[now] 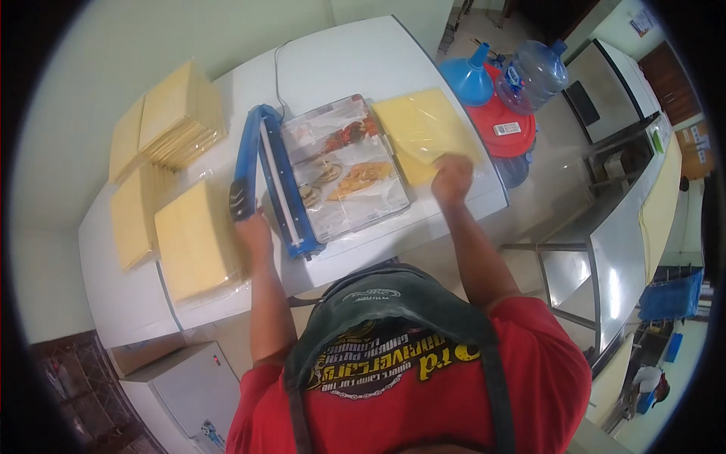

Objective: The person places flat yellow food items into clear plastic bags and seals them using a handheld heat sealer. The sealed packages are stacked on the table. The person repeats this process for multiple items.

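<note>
A blue impulse sealer (pixel 286 187) lies on the white table, its arm (pixel 248 162) raised at an angle. My left hand (pixel 253 230) is at the black-gripped end of that arm; its fingers are mostly hidden, so I cannot tell whether it grips. Right of the sealer is a flat, round-cornered box (pixel 351 187) printed with food pictures. Beyond it lies a flat yellow pack in clear plastic (pixel 420 127). My right hand (pixel 454 179) is curled closed on the near right edge of this pack, where the plastic is creased.
Stacks of plastic-wrapped yellow packs (pixel 178 113) stand on the left of the white table (pixel 346 51), with another stack (pixel 193 238) close to my left forearm. Off the right edge are a blue funnel (pixel 468 79), a red lid (pixel 502 130) and a water jug (pixel 527 79). A metal table (pixel 612 272) stands further right.
</note>
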Demonstrator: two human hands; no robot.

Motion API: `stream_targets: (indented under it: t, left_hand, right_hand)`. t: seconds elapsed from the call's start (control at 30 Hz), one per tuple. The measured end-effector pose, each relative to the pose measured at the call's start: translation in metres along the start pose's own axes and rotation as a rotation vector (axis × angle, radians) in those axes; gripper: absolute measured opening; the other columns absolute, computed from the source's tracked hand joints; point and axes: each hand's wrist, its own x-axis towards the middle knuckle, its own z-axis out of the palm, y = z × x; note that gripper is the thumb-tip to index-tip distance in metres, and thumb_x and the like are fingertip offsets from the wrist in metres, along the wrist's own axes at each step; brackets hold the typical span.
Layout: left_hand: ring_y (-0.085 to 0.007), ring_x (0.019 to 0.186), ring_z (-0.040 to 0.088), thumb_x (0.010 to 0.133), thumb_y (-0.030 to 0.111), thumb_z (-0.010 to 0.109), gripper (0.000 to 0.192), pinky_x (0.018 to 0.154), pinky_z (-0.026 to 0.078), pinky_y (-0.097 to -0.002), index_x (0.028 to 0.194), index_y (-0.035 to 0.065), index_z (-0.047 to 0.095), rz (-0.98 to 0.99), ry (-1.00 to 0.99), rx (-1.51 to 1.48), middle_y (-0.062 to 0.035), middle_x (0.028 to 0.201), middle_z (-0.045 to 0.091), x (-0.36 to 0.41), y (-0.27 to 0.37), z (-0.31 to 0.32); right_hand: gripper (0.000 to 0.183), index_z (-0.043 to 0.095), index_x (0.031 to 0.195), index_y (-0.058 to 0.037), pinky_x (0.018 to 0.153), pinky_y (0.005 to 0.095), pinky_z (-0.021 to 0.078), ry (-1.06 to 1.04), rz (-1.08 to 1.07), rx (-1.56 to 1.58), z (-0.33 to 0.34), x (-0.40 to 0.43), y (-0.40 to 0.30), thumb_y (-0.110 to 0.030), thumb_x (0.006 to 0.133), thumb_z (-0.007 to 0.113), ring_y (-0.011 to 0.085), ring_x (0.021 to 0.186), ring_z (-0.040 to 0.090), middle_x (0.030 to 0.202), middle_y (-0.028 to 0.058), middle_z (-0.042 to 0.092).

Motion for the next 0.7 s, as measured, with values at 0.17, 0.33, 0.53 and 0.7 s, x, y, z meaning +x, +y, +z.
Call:
stream_targets:
  t: [0.17,0.33,0.53,0.7]
  left_hand:
    - [-0.0157,0.103,0.068,0.110,0.028,0.048,0.039,0.092,0.053,-0.0327,0.131,-0.0011,0.063,-0.138,-0.228,-0.438,-0.0089,0.118,0.071,0.086,-0.078,0.021]
    - [-0.0129,0.104,0.067,0.108,0.018,0.053,0.036,0.091,0.056,-0.0312,0.141,0.0041,0.059,0.018,-0.342,-0.571,-0.0064,0.120,0.070,0.044,-0.047,0.046]
    - [-0.0234,0.119,0.063,0.115,0.036,0.027,0.056,0.105,0.048,-0.0366,0.148,-0.0020,0.052,0.154,-0.251,0.057,-0.0157,0.133,0.065,0.033,-0.004,0.033]
    - [-0.0291,0.120,0.063,0.112,0.034,0.036,0.054,0.104,0.048,-0.0375,0.142,-0.0067,0.057,0.047,-0.236,-0.189,-0.0199,0.133,0.066,0.034,0.009,0.019]
  right_hand:
    - [0.016,0.060,0.078,-0.0055,0.066,0.0410,0.0503,0.286,-0.224,-0.122,0.013,0.149,0.003,0.010,0.076,0.060,0.0322,0.073,0.063,0.077,0.0114,0.065]
    - [0.022,0.066,0.086,-0.0040,0.069,0.0391,0.0538,-0.068,-0.087,0.095,0.008,0.274,-0.057,0.009,0.078,0.051,0.0337,0.076,0.067,0.082,0.0134,0.069]
    - [0.021,0.074,0.096,-0.0106,0.088,0.0454,0.0520,-0.817,-0.067,0.214,0.126,0.214,-0.138,-0.005,0.088,0.055,0.0335,0.098,0.068,0.099,0.0087,0.074]
    - [0.060,0.055,0.140,-0.0055,0.116,0.0581,0.0300,-0.786,-0.006,-0.012,0.166,0.116,-0.178,-0.050,0.100,0.058,0.0392,0.140,0.044,0.144,0.0202,0.054]
